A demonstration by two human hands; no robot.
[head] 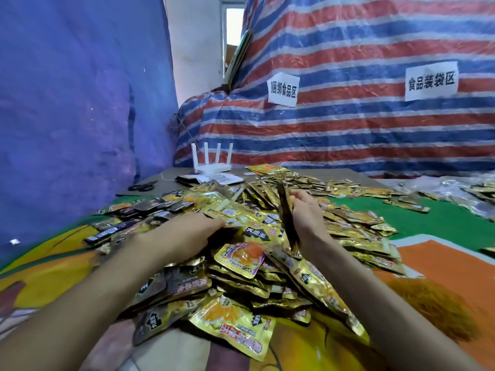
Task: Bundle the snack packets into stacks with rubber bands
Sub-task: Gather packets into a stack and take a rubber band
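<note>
Head view has me mid-gathering: my right hand (308, 214) grips a thin upright stack (287, 223) of packets, my left hand (195, 234) burrows into the pile (241, 279) beside it, its grip hidden, so next I likely need another packet.

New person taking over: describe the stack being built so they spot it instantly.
Start at the big heap of gold snack packets in the middle of the table. Near its centre, the right hand grips a thin stack of packets. It alone stands on edge, a dark narrow sliver to the camera, while neighbouring packets lie flat and loose.
</note>
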